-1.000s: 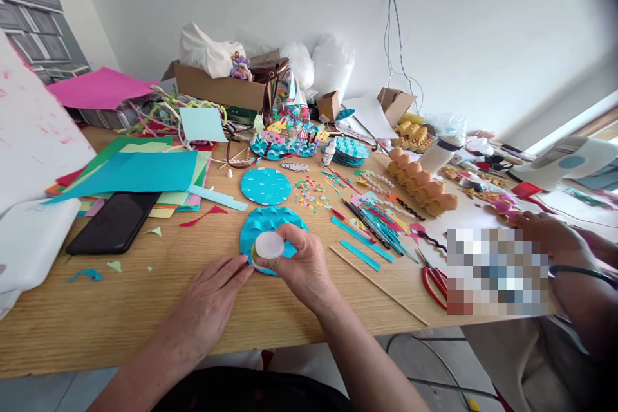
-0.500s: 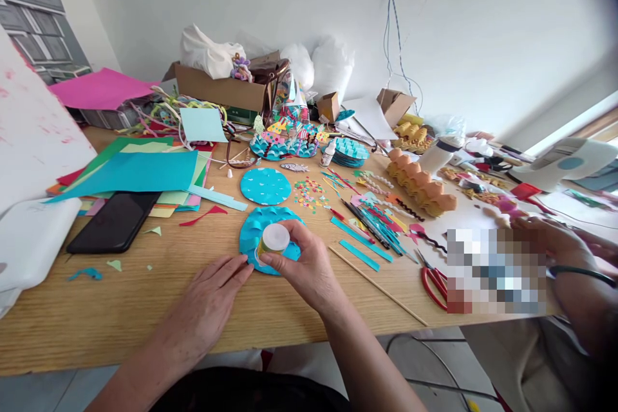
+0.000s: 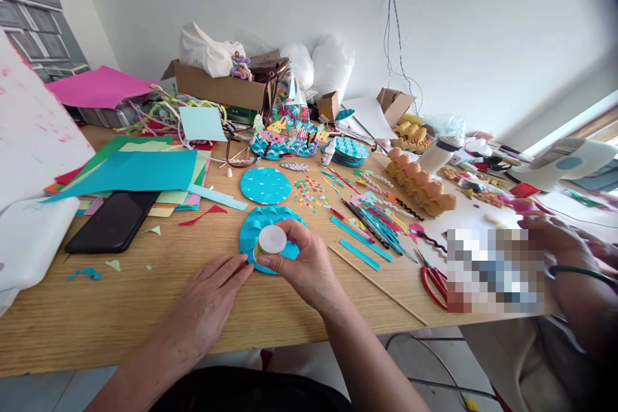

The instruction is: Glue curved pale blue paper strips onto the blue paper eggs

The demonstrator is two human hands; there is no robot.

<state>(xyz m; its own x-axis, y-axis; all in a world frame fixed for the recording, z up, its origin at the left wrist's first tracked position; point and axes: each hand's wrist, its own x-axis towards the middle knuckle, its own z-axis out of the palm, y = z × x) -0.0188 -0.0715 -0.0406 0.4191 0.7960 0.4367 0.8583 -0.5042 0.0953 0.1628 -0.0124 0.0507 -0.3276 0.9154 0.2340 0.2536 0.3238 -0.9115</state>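
Note:
My right hand (image 3: 303, 266) is closed around a small glue bottle (image 3: 269, 241), white base up, its tip pointing down at a blue paper disc with raised scallops (image 3: 253, 226) on the wooden table (image 3: 145, 296). My left hand (image 3: 207, 306) lies flat on the table with its fingers stretched out, the fingertips touching the disc's near edge. A second, flatter blue disc (image 3: 265, 185) lies just beyond.
A black phone (image 3: 114, 221) and coloured paper sheets (image 3: 130, 174) lie to the left. Paper strips, a wooden skewer (image 3: 376, 285) and red scissors (image 3: 434, 284) lie to the right. Another person's hands (image 3: 555, 241) work at the right. Cardboard boxes and an egg carton (image 3: 421, 188) stand behind.
The glue bottle has tipped and shifted slightly over the scalloped disc in my right hand. My left hand has stayed put.

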